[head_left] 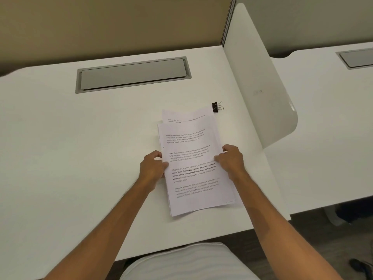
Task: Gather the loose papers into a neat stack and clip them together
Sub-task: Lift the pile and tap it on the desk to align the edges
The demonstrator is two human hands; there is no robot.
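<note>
We are pinching the papers (pixel 193 166) at both side edges, left hand (pixel 152 168) and right hand (pixel 231 159) closed on them, squaring the stack; one sheet is jutting out toward the binder clip (pixel 217 107). Next, we judge, comes tapping edges flush, then reaching for the clip just beyond the stack's far right corner.

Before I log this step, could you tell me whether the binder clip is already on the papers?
No, the binder clip lies loose on the desk beyond the papers.
</note>
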